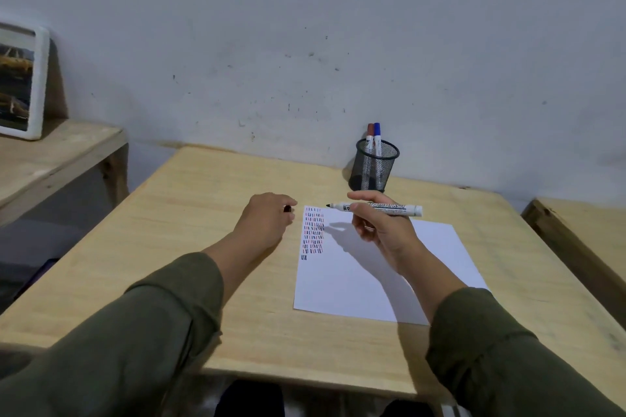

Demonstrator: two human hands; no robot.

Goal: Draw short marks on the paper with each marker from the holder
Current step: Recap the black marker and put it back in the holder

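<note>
the right hand holds a white-barrelled marker with black lettering and a bare black tip above the white sheet of paper. the thumb and forefinger pinch the barrel near its tip end; the other fingers curl loosely beneath. the marker lies roughly level, tip pointing toward the left hand and clear of the paper surface.

the left hand rests on the pale wooden table just beside the sheet's near-left edge. its fingers are closed around a small dark object, judged to be the marker's cap; only its end shows.

progress, as judged from the sheet:
- a block of short red, blue and black marks fills the strip of paper between the two hands, in many rows.
- a few black marks start a fresh row below that block, nearer the wrists.
- the remainder of the sheet, under and beyond the right palm, is blank.

the black wire-mesh holder stands beyond the right fingertips, near the wall. it contains a red-capped marker and a blue-capped marker, both upright and capped.

judgement: all three colours already appear on the paper, and the black one is out and uncapped. whether more rows are required cannot be told.
</note>
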